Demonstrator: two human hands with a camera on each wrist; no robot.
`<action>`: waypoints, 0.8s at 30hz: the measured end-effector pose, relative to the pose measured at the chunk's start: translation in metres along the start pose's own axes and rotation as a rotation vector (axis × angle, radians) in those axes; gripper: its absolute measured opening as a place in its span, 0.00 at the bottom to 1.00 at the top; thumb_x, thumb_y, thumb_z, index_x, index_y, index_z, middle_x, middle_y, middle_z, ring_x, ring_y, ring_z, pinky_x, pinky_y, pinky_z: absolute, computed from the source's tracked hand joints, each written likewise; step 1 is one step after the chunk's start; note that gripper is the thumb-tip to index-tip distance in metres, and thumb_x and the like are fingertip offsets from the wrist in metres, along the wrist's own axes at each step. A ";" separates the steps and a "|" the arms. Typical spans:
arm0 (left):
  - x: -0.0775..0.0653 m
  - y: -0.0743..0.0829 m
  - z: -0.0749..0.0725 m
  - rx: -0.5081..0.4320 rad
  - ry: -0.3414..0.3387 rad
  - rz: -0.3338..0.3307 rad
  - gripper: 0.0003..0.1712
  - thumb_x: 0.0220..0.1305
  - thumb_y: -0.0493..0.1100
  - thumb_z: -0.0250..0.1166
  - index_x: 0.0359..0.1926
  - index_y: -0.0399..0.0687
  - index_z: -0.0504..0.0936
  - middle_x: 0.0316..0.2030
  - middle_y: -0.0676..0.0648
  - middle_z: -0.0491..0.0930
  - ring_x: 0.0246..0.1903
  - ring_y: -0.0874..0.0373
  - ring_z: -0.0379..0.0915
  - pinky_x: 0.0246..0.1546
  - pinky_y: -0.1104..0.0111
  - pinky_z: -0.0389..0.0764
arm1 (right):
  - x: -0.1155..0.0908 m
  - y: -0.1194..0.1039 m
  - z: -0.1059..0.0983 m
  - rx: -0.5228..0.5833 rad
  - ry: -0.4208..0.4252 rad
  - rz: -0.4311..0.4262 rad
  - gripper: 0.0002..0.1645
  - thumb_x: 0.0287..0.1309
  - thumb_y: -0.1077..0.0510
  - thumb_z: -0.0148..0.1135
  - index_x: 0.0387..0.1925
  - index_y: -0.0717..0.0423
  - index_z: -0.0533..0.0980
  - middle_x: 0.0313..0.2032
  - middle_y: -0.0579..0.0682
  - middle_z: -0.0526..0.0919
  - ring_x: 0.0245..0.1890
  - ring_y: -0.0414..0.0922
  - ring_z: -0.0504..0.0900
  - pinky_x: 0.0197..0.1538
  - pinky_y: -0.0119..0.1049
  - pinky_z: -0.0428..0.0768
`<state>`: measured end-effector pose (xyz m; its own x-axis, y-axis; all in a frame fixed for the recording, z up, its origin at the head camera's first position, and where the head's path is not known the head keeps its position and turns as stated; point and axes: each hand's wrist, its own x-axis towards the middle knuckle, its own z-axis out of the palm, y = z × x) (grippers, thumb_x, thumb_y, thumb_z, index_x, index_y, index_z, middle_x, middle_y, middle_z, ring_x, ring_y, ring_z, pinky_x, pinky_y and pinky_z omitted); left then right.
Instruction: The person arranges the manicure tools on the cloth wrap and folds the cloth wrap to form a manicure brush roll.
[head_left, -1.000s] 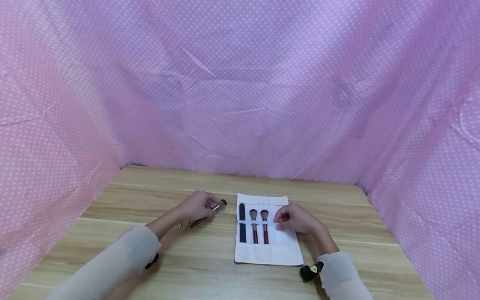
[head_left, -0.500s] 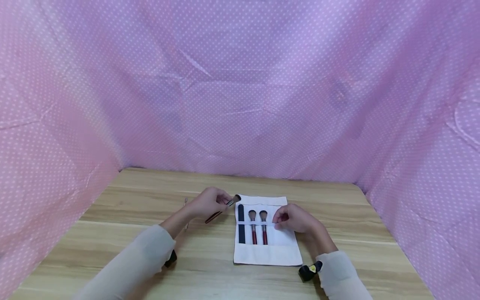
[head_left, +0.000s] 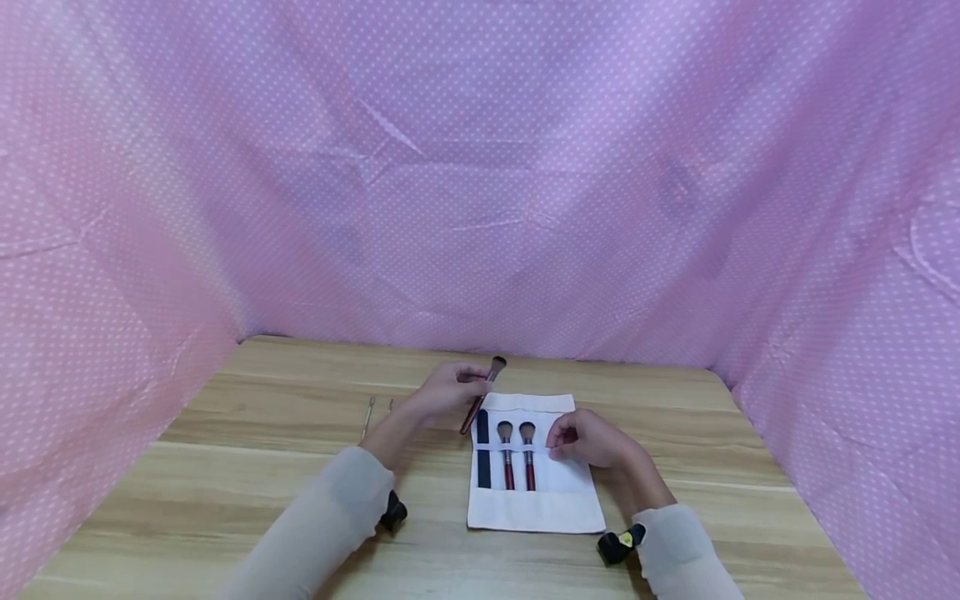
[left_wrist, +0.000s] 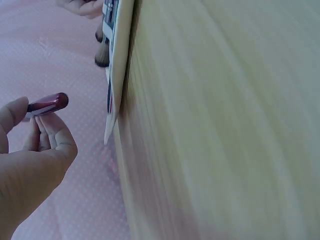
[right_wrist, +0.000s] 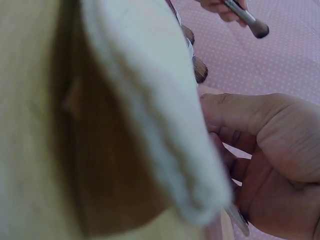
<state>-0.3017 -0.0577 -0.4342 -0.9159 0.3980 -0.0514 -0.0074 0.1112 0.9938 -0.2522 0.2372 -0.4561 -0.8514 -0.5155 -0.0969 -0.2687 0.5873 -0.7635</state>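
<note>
My left hand (head_left: 453,387) pinches a makeup brush (head_left: 480,400) with a dark red handle, its bristles pointing up and away, over the upper left corner of a white fabric brush roll (head_left: 536,512). The left wrist view shows the rounded handle end (left_wrist: 55,102) beyond thumb and fingers. My right hand (head_left: 588,437) pinches the white elastic band (head_left: 517,447) at the right part of the roll. Under the band lie a black nail file (head_left: 483,467) and two red-handled makeup brushes (head_left: 509,475), side by side, their lower ends in the pocket.
Two thin metal tools (head_left: 368,417) lie on the wooden table (head_left: 262,442) to the left, partly behind the left forearm. Pink dotted cloth (head_left: 480,208) hangs around the back and sides. Black wrist cameras (head_left: 618,546) sit under both wrists.
My left hand has carried the makeup brush rightward and away to the roll's upper left corner, turning it more upright. The right hand has stayed at the band.
</note>
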 end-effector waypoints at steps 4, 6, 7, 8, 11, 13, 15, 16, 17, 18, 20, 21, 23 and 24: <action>0.010 -0.002 0.017 -0.088 0.004 -0.031 0.21 0.72 0.35 0.63 0.62 0.29 0.76 0.54 0.36 0.80 0.52 0.49 0.79 0.52 0.63 0.82 | -0.001 -0.005 0.000 0.004 0.007 0.014 0.06 0.58 0.68 0.72 0.31 0.56 0.82 0.29 0.47 0.81 0.32 0.44 0.74 0.34 0.31 0.73; 0.015 -0.003 0.025 -0.131 0.016 -0.048 0.22 0.72 0.35 0.63 0.62 0.28 0.74 0.52 0.39 0.80 0.51 0.50 0.78 0.54 0.62 0.81 | -0.001 -0.006 0.000 0.005 0.007 0.021 0.06 0.58 0.67 0.72 0.31 0.56 0.82 0.29 0.48 0.80 0.32 0.44 0.74 0.34 0.31 0.72; 0.018 -0.004 0.029 -0.152 0.022 -0.055 0.22 0.72 0.35 0.63 0.62 0.28 0.74 0.51 0.40 0.80 0.50 0.51 0.78 0.54 0.62 0.81 | -0.001 -0.006 0.000 0.008 0.008 0.023 0.06 0.58 0.67 0.72 0.32 0.56 0.82 0.29 0.48 0.80 0.32 0.45 0.73 0.34 0.31 0.72; 0.020 -0.005 0.034 -0.172 0.033 -0.062 0.21 0.72 0.36 0.63 0.62 0.27 0.74 0.49 0.42 0.80 0.48 0.52 0.78 0.53 0.62 0.81 | -0.001 -0.006 0.000 0.009 0.007 0.023 0.06 0.59 0.67 0.72 0.31 0.56 0.82 0.29 0.48 0.80 0.32 0.45 0.73 0.34 0.31 0.72; 0.028 -0.006 0.046 -0.230 0.077 -0.081 0.20 0.72 0.36 0.63 0.60 0.28 0.75 0.47 0.42 0.80 0.42 0.57 0.77 0.51 0.63 0.82 | -0.001 -0.005 0.000 0.005 0.003 0.019 0.07 0.59 0.67 0.72 0.31 0.55 0.82 0.28 0.48 0.80 0.32 0.45 0.74 0.34 0.32 0.72; 0.032 -0.007 0.053 -0.264 0.106 -0.093 0.18 0.72 0.35 0.63 0.58 0.29 0.76 0.45 0.43 0.81 0.39 0.58 0.77 0.50 0.63 0.83 | 0.000 -0.003 0.000 -0.001 0.000 0.008 0.07 0.59 0.67 0.72 0.31 0.54 0.82 0.28 0.48 0.80 0.32 0.45 0.74 0.34 0.32 0.72; 0.033 -0.006 0.059 -0.282 0.120 -0.108 0.17 0.72 0.35 0.64 0.57 0.31 0.77 0.45 0.42 0.81 0.39 0.57 0.78 0.49 0.63 0.84 | 0.000 -0.001 -0.001 -0.002 -0.002 -0.006 0.08 0.59 0.68 0.72 0.30 0.53 0.82 0.28 0.47 0.81 0.32 0.44 0.74 0.35 0.32 0.73; 0.034 -0.006 0.062 -0.288 0.124 -0.114 0.16 0.72 0.35 0.64 0.56 0.31 0.77 0.44 0.42 0.81 0.38 0.57 0.78 0.48 0.63 0.84 | 0.001 0.000 -0.001 0.006 -0.003 -0.012 0.07 0.59 0.68 0.71 0.31 0.54 0.82 0.29 0.48 0.81 0.32 0.44 0.74 0.35 0.31 0.73; 0.034 -0.006 0.065 -0.294 0.124 -0.120 0.16 0.71 0.35 0.64 0.56 0.32 0.77 0.44 0.43 0.81 0.39 0.56 0.79 0.48 0.63 0.85 | 0.001 0.001 -0.001 0.015 -0.004 -0.019 0.07 0.60 0.68 0.71 0.31 0.55 0.82 0.29 0.48 0.81 0.32 0.44 0.74 0.36 0.31 0.73; 0.034 -0.005 0.068 -0.295 0.120 -0.126 0.16 0.71 0.35 0.64 0.56 0.32 0.77 0.45 0.42 0.81 0.39 0.55 0.79 0.49 0.62 0.85 | 0.001 0.001 -0.002 0.023 -0.005 -0.025 0.06 0.60 0.68 0.71 0.32 0.55 0.82 0.30 0.48 0.82 0.33 0.44 0.74 0.36 0.31 0.73; 0.034 -0.005 0.072 -0.288 0.113 -0.132 0.16 0.70 0.34 0.65 0.56 0.32 0.77 0.45 0.41 0.81 0.40 0.54 0.80 0.49 0.62 0.85 | 0.001 0.002 -0.002 0.045 -0.010 -0.041 0.05 0.60 0.68 0.70 0.33 0.57 0.83 0.31 0.49 0.82 0.34 0.44 0.75 0.38 0.31 0.74; 0.035 -0.004 0.074 -0.284 0.111 -0.129 0.16 0.70 0.34 0.65 0.55 0.31 0.77 0.45 0.41 0.81 0.39 0.54 0.80 0.49 0.61 0.85 | 0.001 0.003 -0.002 0.059 -0.014 -0.044 0.04 0.61 0.68 0.69 0.34 0.58 0.83 0.31 0.50 0.83 0.34 0.44 0.75 0.39 0.31 0.74; 0.037 -0.004 0.077 -0.279 0.111 -0.126 0.16 0.70 0.33 0.65 0.55 0.31 0.77 0.44 0.41 0.81 0.39 0.54 0.80 0.48 0.62 0.86 | 0.002 0.003 -0.003 0.077 -0.021 -0.053 0.03 0.61 0.69 0.69 0.34 0.59 0.83 0.32 0.51 0.83 0.35 0.45 0.76 0.39 0.31 0.75; 0.038 -0.004 0.078 -0.267 0.112 -0.121 0.16 0.69 0.34 0.65 0.55 0.32 0.76 0.44 0.41 0.81 0.38 0.54 0.80 0.47 0.62 0.86 | 0.002 0.004 -0.003 0.087 -0.025 -0.054 0.04 0.60 0.69 0.68 0.34 0.59 0.83 0.32 0.52 0.83 0.35 0.45 0.76 0.39 0.31 0.75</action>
<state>-0.3051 0.0285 -0.4482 -0.9404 0.2917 -0.1748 -0.2110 -0.0972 0.9726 -0.2560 0.2403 -0.4573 -0.8250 -0.5609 -0.0688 -0.2731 0.5024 -0.8204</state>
